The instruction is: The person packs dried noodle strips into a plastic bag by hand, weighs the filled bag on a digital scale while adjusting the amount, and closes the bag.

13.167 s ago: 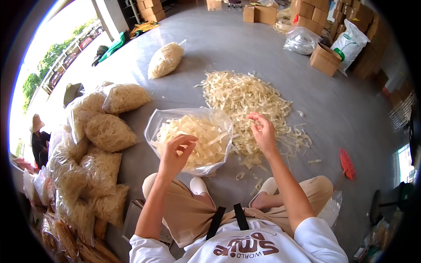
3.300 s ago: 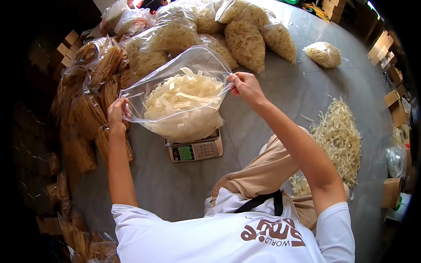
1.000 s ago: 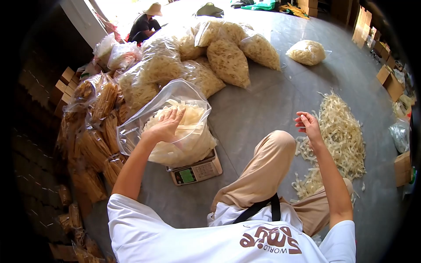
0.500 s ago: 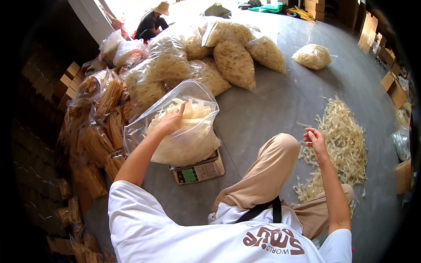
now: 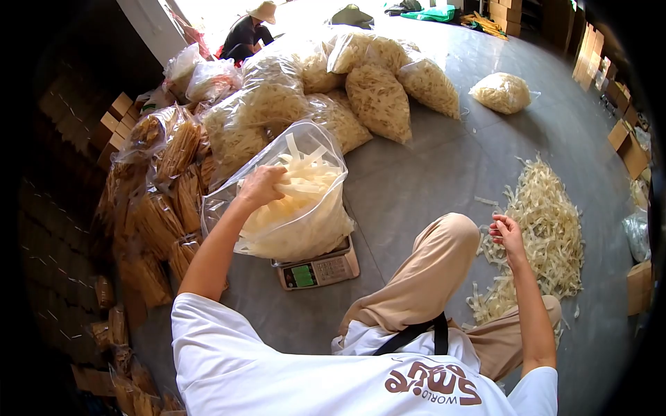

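Observation:
My left hand [image 5: 262, 187] is inside the mouth of a clear plastic bag [image 5: 326, 225], its fingers closed around some pale, flat strips [image 5: 305, 173]. The bag is full of such strips and sits on a digital scale [image 5: 320, 270] with a lit green display. Off to the right, my right hand [image 5: 508, 236] hovers by the left edge of a loose strip pile [image 5: 544, 232] on the floor. Its fingers are loosely curled and apart, and nothing shows in them.
Large filled bags of strips [image 5: 378, 100] are heaped behind the scale, and one bag [image 5: 501, 93] lies apart. Bundles of brown sticks in plastic [image 5: 156, 222] line the left. A person in a hat [image 5: 246, 35] crouches at the back. Cardboard boxes [image 5: 628, 149] stand right.
My left hand has gone from a pointing finger over the strips to a grip, and some strips now stick up higher. My right hand's fingers have curled a little more.

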Tool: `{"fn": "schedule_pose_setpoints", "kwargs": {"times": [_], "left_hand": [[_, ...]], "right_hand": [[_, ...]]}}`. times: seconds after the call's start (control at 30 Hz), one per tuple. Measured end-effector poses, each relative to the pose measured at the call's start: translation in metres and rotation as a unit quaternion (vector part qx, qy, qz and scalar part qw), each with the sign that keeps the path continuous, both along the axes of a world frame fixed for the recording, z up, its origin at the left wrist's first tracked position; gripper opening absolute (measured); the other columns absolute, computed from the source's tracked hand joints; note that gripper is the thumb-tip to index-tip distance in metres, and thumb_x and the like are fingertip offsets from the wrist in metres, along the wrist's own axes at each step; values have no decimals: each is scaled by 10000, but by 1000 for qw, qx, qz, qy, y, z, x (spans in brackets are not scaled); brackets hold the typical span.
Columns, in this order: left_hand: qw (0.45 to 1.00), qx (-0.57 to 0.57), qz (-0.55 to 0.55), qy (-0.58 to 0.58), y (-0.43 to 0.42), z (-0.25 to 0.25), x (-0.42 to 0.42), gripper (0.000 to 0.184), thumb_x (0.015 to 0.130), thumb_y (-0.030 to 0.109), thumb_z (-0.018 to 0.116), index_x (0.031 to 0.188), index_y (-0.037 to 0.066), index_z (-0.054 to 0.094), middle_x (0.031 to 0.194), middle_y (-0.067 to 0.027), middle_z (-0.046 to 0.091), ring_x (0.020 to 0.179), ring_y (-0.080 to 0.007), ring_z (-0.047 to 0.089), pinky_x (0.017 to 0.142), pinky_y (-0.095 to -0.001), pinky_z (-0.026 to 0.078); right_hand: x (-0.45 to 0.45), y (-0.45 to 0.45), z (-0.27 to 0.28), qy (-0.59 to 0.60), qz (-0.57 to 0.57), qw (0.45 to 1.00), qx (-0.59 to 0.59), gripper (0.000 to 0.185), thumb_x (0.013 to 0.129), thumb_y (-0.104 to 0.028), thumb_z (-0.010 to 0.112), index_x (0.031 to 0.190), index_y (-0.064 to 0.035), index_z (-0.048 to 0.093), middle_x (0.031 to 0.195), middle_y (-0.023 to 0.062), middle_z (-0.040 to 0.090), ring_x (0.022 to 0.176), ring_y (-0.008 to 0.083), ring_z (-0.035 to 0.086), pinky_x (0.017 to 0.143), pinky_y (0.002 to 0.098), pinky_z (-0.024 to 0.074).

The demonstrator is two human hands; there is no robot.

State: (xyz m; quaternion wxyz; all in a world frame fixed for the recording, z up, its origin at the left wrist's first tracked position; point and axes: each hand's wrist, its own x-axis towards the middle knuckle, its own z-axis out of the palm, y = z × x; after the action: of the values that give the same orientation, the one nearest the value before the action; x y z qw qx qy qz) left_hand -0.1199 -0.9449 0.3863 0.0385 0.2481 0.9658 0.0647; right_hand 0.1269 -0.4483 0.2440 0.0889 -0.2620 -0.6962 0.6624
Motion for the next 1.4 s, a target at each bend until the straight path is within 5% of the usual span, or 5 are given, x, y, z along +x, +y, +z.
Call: {"fn": "schedule_pose_setpoints", "kwargs": {"times": [0.07,0.5,0.6,1.0,1.4], "left_hand": [[999,-1,-1,40,-2,8,4,446,561,128,718,990,116,597,900,-109,628,873,-312,596,712,-409,477],[981,116,-55,148,-25,51,23,474,575,76,701,1030,84,570,925,-123,614,871,-316,579,718,-375,471],[988,134,-29,65,-25,58,20,481,574,55,695,1037,63,564,911,-139,614,854,-320,586,702,-359,470],[961,218,-101,133,-18,86,18,431,605,32,697,1013,8,560,825,-145,626,747,-235,620,687,-305,468],[976,185,-72,89,-14,103,17,551,607,8,716,1123,-16,525,931,-145,622,841,-187,601,771,-286,463]], "right_hand": [[3,0,-3,-3,-2,1000,-3,199,902,-177,467,1051,-84,558,825,9,588,683,72,562,566,199,455],[9,1,-19,-24,4,1000,-8,194,903,-160,461,1050,-80,557,842,11,598,694,71,562,574,197,449],[10,1,-21,-29,5,1000,-8,190,902,-159,460,1047,-83,557,840,11,598,693,71,562,572,200,449],[37,14,-37,-61,-16,998,-17,195,903,-169,466,1061,-95,554,830,-3,602,687,67,569,558,202,449],[75,17,-75,-110,-58,991,-48,186,891,-169,485,1045,-100,565,821,6,605,682,91,574,551,223,455]]}}
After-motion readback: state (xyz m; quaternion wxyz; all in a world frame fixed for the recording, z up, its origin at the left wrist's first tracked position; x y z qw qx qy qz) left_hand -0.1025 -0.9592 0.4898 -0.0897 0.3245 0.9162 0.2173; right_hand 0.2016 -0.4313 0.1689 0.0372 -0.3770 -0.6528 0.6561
